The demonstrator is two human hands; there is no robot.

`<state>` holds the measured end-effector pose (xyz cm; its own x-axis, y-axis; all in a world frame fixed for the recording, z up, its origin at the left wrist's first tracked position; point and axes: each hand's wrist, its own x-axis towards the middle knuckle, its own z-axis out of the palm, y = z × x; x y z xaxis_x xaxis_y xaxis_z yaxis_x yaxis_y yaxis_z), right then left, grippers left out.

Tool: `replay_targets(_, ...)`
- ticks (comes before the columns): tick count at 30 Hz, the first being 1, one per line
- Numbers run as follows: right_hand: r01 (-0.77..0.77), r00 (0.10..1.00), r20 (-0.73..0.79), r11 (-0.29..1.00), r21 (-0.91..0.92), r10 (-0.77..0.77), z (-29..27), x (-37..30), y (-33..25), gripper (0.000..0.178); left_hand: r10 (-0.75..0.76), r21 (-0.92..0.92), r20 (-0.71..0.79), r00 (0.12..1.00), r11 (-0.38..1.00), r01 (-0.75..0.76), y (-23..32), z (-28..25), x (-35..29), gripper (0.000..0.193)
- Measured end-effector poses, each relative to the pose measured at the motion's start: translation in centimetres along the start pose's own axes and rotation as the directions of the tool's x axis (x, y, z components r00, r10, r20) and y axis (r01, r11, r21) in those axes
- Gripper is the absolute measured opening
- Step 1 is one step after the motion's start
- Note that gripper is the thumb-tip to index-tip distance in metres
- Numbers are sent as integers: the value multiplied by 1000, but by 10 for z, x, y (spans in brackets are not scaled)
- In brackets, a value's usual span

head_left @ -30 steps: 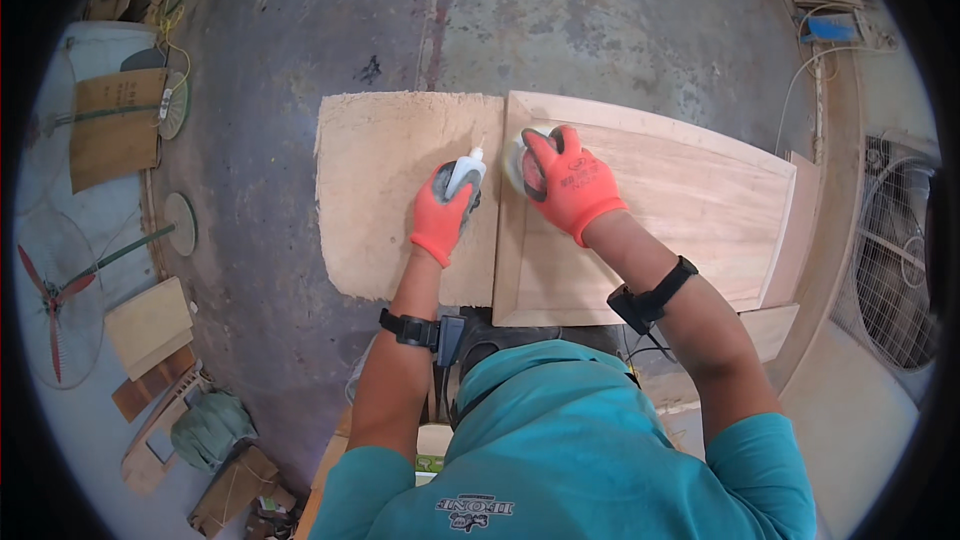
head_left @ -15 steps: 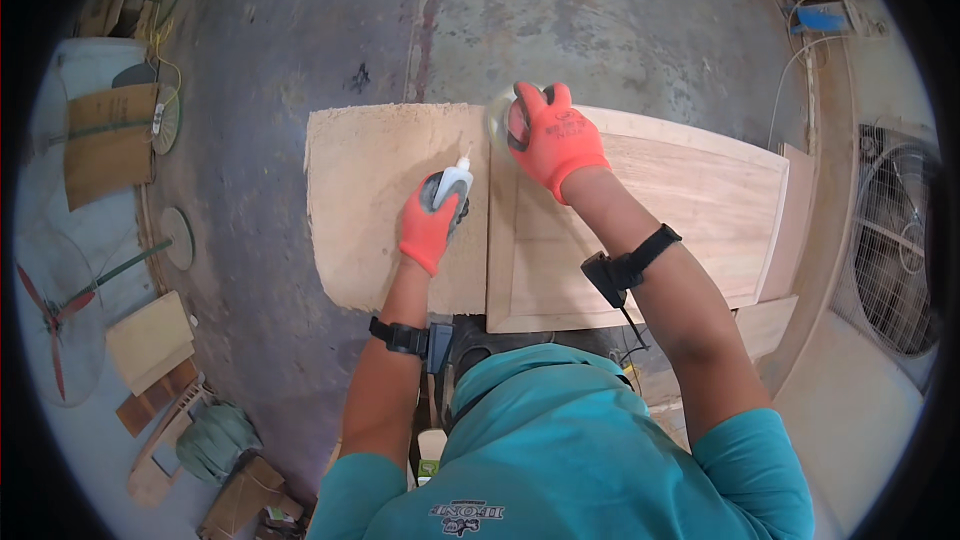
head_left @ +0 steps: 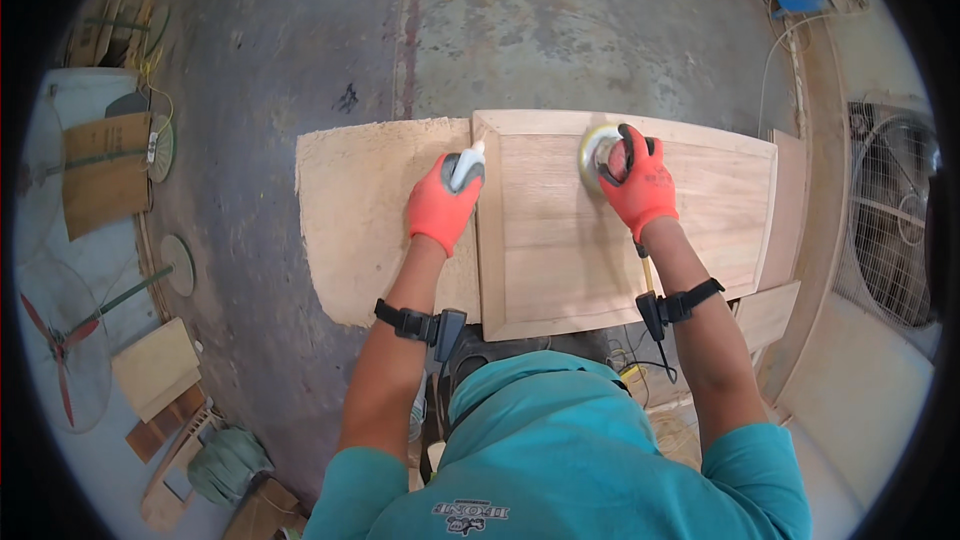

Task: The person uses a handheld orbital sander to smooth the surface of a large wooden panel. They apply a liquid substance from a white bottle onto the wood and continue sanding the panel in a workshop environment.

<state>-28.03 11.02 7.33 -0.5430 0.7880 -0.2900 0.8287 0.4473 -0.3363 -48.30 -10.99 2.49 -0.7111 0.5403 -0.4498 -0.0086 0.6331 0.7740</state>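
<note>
My left hand [head_left: 441, 208], in a red glove with grey palm, is closed around a small white squeeze bottle [head_left: 466, 168]. Its nozzle points up at the left frame strip of a wooden framed panel [head_left: 580, 270]. Over the panel's upper middle, my right hand [head_left: 646, 186] grips a round orbital sander [head_left: 591, 158] with a yellowish pad. The sander rests on the wood, partly hidden by the glove. Left of the panel, a rough-edged board [head_left: 365, 210] lies under my left hand.
A large caged fan [head_left: 895, 220] stands at the far right. Another fan with red blades [head_left: 60, 345] is at the left, near plywood pieces [head_left: 156, 365] and a cardboard sheet [head_left: 107, 175]. A cable [head_left: 665, 368] hangs below the panel by my body.
My right hand has moved the sander from the panel's upper left corner rightward onto its middle. My left hand has shifted slightly right with the bottle, now by the panel's left edge.
</note>
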Motion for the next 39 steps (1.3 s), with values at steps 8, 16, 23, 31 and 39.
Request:
replay_targets(8,-38,999,-7,999,-1,38,-1,-28,39,77,-89,103,22,996,991,86,42,6,17,34)
replay_targets(16,-11,1000,-6,1000,3,11,2,-30,48,77,16,200,-41,999,980,-7,33,9,19,35)
replay_targets(23,84,995,54,996,13,-84,9,-12,11,77,-97,136,3,995,986,96,40,4,18,33)
replay_targets(31,218,969,117,976,1,-217,19,-2,-39,78,5,161,-20,1000,987,-1,26,7,22,33)
replay_targets(39,307,948,107,950,-59,-300,27,20,-101,69,-59,-579,-34,998,815,29,-26,-3,2,23)
